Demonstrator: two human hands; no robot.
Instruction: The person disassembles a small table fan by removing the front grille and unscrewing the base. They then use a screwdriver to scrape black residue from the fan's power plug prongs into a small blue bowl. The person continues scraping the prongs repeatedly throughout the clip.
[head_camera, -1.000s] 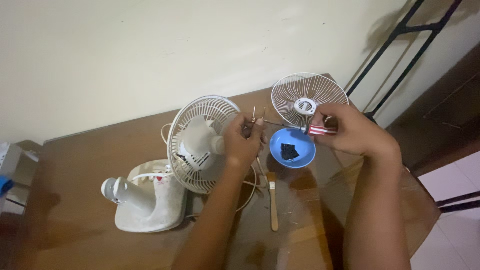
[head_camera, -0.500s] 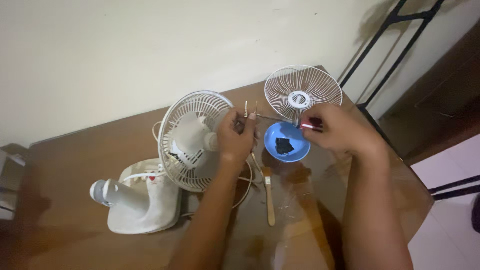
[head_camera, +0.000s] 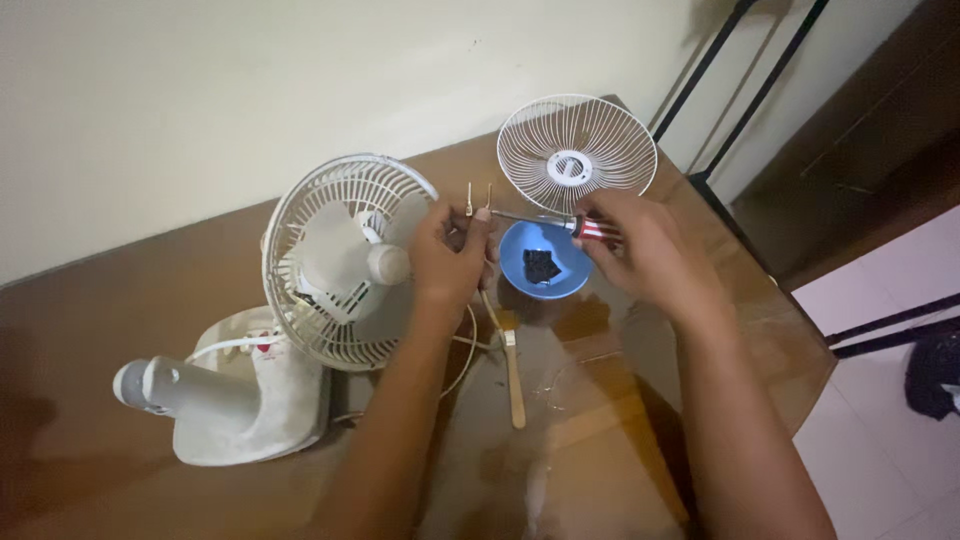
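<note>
The right hand (head_camera: 640, 250) grips a screwdriver (head_camera: 560, 224) by its red-striped handle. The shaft runs nearly level, its long axis pointing left toward the left hand (head_camera: 455, 255). The left hand is closed on a small white clip (head_camera: 478, 205) at the edge of the fan's rear grille (head_camera: 345, 260), and the driver tip meets that hand at the fingertips. The left hand is therefore the nearer one to the fastening point; the right hand stands off by the length of the shaft. Below the shaft, a blue bowl (head_camera: 545, 262) holding small dark parts rests on the brown table (head_camera: 130, 300). The detached front grille (head_camera: 577, 152) lies flat behind the bowl. A wooden-handled brush (head_camera: 512, 375) lies between the forearms.
</note>
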